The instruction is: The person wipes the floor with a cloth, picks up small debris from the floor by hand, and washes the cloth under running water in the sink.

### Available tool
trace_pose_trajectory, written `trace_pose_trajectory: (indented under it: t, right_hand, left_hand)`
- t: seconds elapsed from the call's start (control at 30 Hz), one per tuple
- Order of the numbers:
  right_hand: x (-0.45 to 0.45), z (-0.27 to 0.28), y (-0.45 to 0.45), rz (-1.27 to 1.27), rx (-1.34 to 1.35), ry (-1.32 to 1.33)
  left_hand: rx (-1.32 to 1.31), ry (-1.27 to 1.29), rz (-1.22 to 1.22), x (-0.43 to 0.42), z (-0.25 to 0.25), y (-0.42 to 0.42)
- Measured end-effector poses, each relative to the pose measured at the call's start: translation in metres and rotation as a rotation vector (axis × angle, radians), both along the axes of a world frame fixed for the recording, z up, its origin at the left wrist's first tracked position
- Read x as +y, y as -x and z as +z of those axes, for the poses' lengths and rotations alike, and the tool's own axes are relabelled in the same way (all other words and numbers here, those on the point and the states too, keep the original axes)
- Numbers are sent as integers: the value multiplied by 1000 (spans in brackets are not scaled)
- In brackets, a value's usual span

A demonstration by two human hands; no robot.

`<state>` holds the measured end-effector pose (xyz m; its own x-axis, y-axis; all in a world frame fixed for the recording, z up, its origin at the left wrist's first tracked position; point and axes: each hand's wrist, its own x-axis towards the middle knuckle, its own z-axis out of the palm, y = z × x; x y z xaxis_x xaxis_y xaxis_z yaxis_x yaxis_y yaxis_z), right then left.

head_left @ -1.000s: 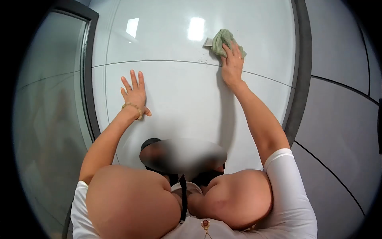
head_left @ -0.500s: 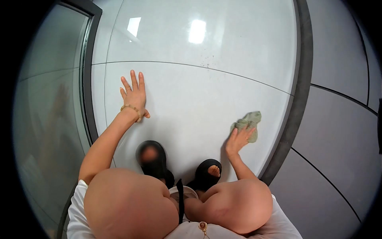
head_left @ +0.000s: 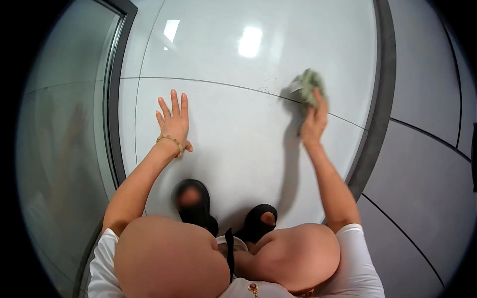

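Note:
My right hand (head_left: 316, 120) grips a bunched green cloth (head_left: 311, 84) over the white tiled floor (head_left: 228, 129), near a tile joint on the right. The cloth and fingers are slightly blurred, and a shadow falls below them. A pale flap shows at the cloth's left edge. Small dark specks (head_left: 268, 84) lie on the tile to the left of the cloth. With fingers spread, my left hand (head_left: 174, 121) rests on the floor at the left and holds nothing; a beaded bracelet (head_left: 171, 144) is round its wrist.
A dark-framed glass panel (head_left: 69, 149) stands at the left. Along the right runs a dark grey strip (head_left: 380, 109), with grey panels (head_left: 427, 64) beyond it. My feet in black slippers (head_left: 196, 208) are at the bottom centre, below my bent knees.
My right hand first drew the cloth back toward my right foot, then carried it forward again, now right of the specks. My left hand stays in place on the floor; the view has shifted slightly.

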<state>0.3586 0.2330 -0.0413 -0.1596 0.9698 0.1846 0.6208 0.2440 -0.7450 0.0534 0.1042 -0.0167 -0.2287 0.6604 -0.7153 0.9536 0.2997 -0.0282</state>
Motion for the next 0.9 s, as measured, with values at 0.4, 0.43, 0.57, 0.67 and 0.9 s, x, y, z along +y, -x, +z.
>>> trace_pose_trajectory:
  t: [0.4, 0.43, 0.57, 0.67, 0.9]
  right_hand:
    - [164, -25, 38, 372, -55, 63]
    - [158, -21, 54, 379, -54, 123]
    - [134, -17, 81, 543, -182, 19]
    - [97, -16, 82, 684, -195, 62]
    - [48, 2, 81, 574, -160, 174]
  left_hand:
    - [-30, -21, 33, 2, 5, -2]
    - [-34, -26, 28, 0, 4, -3]
    - [-15, -5, 32, 4, 7, -5]
    - [-25, 9, 49, 4, 4, -2]
    - [-81, 0, 56, 3, 5, 3]
